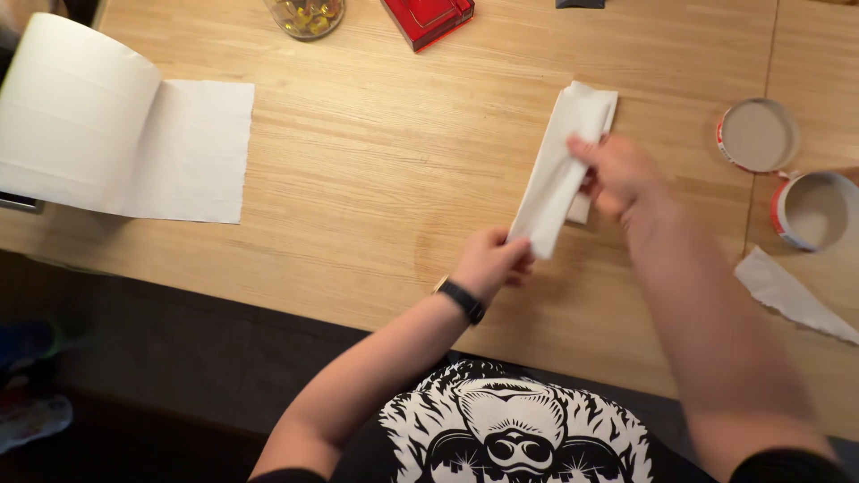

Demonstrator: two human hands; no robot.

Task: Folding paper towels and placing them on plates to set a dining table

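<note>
A folded white paper towel [559, 161] lies in a long strip over the wooden table [376, 170], right of centre. My left hand [490, 261], with a black band on its wrist, pinches the strip's near end. My right hand [619, 174] grips the strip at its middle from the right side and looks motion-blurred. The far end of the towel rests on the table.
A large white paper towel roll [76, 112] with one sheet unrolled sits at the far left. A glass jar [306, 16] and a red box [428, 18] stand at the back. Two open round containers [757, 134] [819, 210] and a torn paper scrap [792, 295] lie at the right.
</note>
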